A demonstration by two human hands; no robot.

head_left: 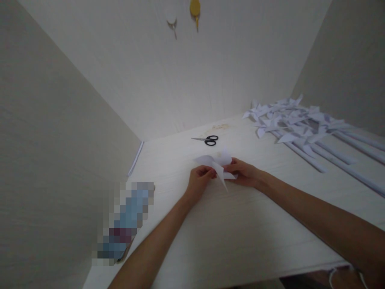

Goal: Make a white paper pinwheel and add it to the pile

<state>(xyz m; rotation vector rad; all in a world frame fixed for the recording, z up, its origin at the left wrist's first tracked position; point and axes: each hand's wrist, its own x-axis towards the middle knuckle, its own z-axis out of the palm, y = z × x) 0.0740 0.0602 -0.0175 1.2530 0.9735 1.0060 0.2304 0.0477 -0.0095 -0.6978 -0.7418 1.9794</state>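
Between my two hands is a white paper pinwheel (217, 163) with curled, pointed blades, held just over the table. My left hand (201, 176) is closed, pinching the pinwheel near its middle from the left. On the other side my right hand (242, 172) is closed around its right-hand blades, and some of those fingers are hidden by the paper. Beyond the pinwheel lies a pair of scissors (207, 139) with black handles, blades pointing left.
Several paper pinwheels on white paper sticks (300, 124) are heaped at the right rear. A pixelated bluish object (129, 220) lies at the left edge of the white table (210, 249). One thin white roll (136, 158) rests by the left wall. Two hooks (195, 9) hang on the back wall.
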